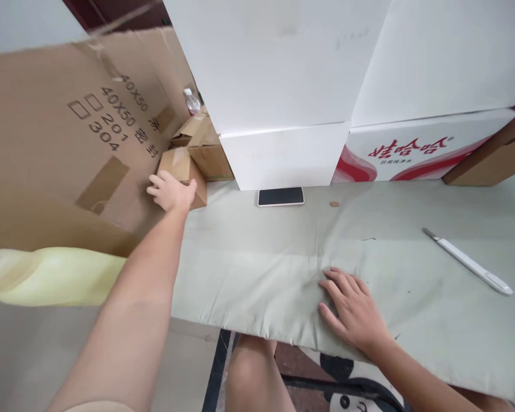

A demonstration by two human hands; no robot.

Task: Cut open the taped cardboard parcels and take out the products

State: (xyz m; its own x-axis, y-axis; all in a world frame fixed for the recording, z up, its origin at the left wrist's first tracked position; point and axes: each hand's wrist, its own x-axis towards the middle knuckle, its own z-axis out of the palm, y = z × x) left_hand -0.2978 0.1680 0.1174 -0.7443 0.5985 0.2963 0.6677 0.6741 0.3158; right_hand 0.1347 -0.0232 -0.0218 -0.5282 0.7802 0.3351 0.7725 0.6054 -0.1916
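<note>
My left hand (pixel 171 190) reaches to the back left of the cloth-covered table (pixel 249 257). Its fingers and thumb span a small brown cardboard box (pixel 178 163), with the thumb at the right edge and the fingers round the left side. The box stands beside a large printed cardboard sheet (pixel 38 137). Resting palm down near the table's front edge, my right hand (pixel 352 306) has its fingers apart and holds nothing. Off to its right lies a white-handled scalpel (pixel 472 266), its blade pointing up and left.
White boxes (pixel 283 160) and a box with red lettering (pixel 412 154) stand along the back. A phone (pixel 281 197) and a tiny brown scrap (pixel 335 203) lie before them. More cardboard boxes (pixel 210 160) and a bottle (pixel 191 102) are behind my left hand. A yellow roll (pixel 60 274) sits left.
</note>
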